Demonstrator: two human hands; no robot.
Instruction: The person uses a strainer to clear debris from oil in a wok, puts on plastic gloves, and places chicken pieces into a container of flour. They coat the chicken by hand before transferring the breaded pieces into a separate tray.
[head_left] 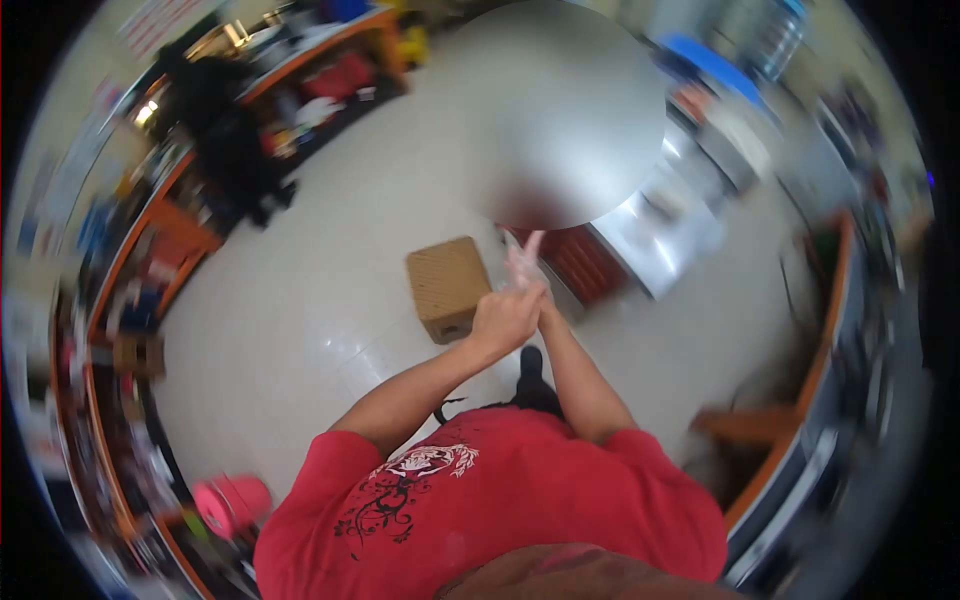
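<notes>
My two hands meet in front of my chest, above a pale tiled floor. My left hand (503,316) is curled into a loose fist and presses against my right hand (526,268), whose fingers stretch forward and blur. Neither hand visibly holds any object. My red shirt (500,500) with a white and black print fills the bottom of the view. A tan cardboard box (447,288) sits on the floor just left of my hands.
A grey blurred patch (555,110) covers the area beyond my hands. A red cabinet (578,262) and a white appliance (668,230) stand to the right. Orange shelving (150,250) full of goods lines the left, a wooden counter (800,400) the right. A pink object (232,503) lies low left.
</notes>
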